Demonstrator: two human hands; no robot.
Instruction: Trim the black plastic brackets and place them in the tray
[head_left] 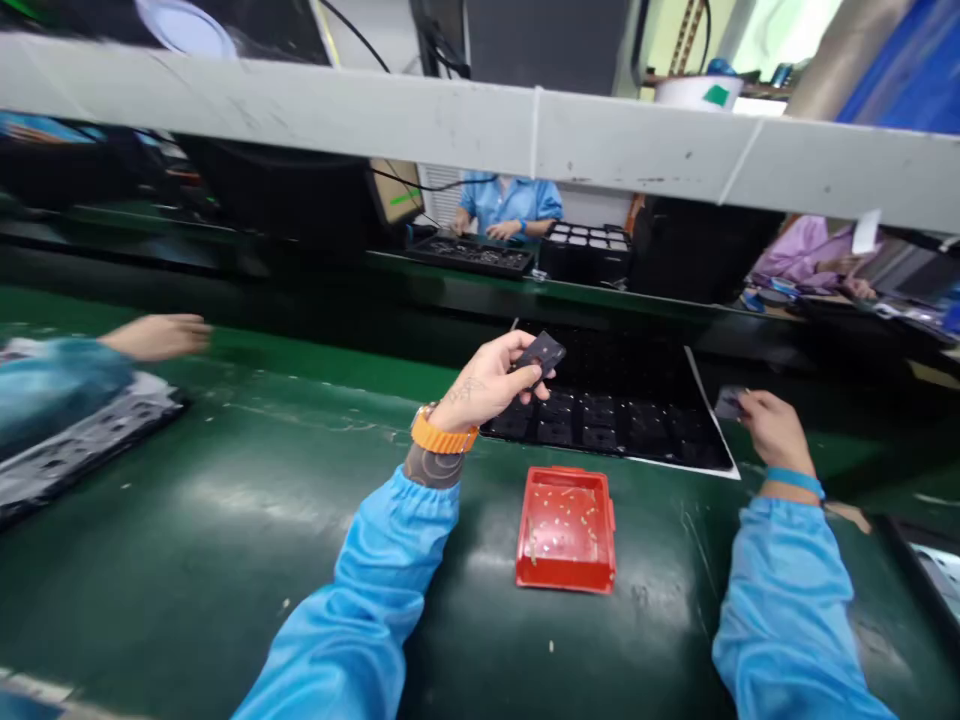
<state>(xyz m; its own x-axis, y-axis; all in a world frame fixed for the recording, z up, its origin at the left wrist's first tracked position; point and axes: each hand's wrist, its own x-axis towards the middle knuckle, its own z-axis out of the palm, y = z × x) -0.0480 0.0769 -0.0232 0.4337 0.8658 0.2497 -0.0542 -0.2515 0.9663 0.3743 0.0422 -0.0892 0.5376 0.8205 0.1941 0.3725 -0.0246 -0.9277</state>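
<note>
My left hand [491, 383], with an orange watch band at the wrist, is closed on a small flat black part [543, 351] with rounded corners. It is raised over the left side of a black compartmented tray [600, 425]. Off the tray's right edge, my right hand [776, 430] pinches a small, thin, dark, partly see-through piece [730, 403]; its exact kind is unclear. In front of the tray, a shallow red plastic bin [566, 575] holds several tiny pale bits.
A co-worker's hand [161, 337] reaches in at left above a grey-and-black tray [90, 430]. A white shelf beam [450, 115] crosses above the green bench [247, 560]. Across the bench, another person in blue [517, 205] works beside a black box [585, 255]. A dark tray [926, 570] lies at right.
</note>
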